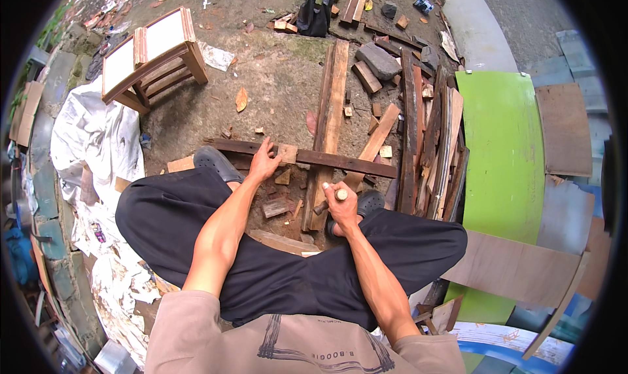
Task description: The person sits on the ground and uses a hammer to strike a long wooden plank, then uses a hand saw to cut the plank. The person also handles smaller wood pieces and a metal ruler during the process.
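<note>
A long dark wooden strip (347, 162) lies crosswise over a pair of longer beams (335, 112) on the ground in front of me. My left hand (263, 160) grips the strip near its left part, fingers bent over it, just beside a pale square patch of wood (287, 153). In my right fist is a wooden-handled hammer (341, 195), its handle end facing up and a dark part showing beside the fingers. My right hand (341, 207) is close to the beams, below the strip and apart from it.
Offcuts (275, 208) lie between my feet. Timber strips (432, 145) are piled on the right, beside a green panel (500, 158). A grey stone block (379, 61) sits beyond. Far left stands a small wooden frame piece with white panels (169, 39), near a white cloth (98, 145).
</note>
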A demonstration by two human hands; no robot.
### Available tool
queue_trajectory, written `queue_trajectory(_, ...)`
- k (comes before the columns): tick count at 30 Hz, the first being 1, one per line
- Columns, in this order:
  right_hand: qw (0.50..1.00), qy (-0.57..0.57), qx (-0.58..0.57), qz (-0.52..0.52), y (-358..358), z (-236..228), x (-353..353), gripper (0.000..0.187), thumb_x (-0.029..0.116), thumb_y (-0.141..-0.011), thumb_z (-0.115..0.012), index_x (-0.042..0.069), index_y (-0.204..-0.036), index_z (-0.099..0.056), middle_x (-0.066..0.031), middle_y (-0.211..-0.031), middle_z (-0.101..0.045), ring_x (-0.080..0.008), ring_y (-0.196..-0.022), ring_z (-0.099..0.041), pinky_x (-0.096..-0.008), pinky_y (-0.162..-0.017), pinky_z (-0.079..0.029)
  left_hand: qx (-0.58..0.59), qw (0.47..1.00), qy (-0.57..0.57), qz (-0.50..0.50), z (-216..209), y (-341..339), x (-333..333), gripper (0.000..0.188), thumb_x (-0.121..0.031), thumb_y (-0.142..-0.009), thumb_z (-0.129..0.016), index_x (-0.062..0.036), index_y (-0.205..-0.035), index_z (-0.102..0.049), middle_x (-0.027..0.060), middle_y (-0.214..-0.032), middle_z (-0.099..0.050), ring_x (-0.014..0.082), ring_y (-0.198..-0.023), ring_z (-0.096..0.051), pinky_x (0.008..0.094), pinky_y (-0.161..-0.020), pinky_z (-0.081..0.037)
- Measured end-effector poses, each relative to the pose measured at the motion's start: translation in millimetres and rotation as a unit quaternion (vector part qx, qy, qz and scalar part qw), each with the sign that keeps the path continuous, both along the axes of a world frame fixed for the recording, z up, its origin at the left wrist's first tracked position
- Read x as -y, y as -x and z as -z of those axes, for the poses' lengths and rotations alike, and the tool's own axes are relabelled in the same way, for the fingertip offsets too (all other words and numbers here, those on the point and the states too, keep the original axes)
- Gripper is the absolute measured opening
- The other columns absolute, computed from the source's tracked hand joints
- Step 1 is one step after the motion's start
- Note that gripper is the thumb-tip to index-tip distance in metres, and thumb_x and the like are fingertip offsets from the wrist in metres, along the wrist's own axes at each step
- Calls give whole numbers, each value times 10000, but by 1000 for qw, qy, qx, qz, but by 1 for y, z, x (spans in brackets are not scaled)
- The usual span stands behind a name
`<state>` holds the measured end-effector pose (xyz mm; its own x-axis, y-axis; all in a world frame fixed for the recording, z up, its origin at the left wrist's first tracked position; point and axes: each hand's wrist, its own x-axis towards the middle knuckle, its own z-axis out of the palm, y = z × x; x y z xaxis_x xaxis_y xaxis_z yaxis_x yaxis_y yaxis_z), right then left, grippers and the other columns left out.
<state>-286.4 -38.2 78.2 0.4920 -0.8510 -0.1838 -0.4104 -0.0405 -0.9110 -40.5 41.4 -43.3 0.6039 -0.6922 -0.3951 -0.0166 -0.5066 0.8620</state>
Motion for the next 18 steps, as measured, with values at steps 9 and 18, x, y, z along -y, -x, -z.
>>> queue_trajectory(9,900,-310,302,61,-100,-11,25,413,424,-872,-754,100,-733,-539,-16,-728,-534,-146,-733,-531,-315,-749,-466,-277,948,-119,-101,-81,-31,-8,782,-576,-889,-624,-7,-1401,-465,125,-1285,-593,234,-1073,-605,420,-866,-510)
queue_trajectory(18,777,-423,452,114,-142,19,54,331,303,-870,-720,117,-708,-501,-36,-695,-479,-196,-703,-496,-389,-791,-475,-91,978,-117,-145,-120,-5,-5,916,-598,-826,-674,59,-1410,-417,258,-1398,-501,338,-1295,-500,404,-1064,-397)
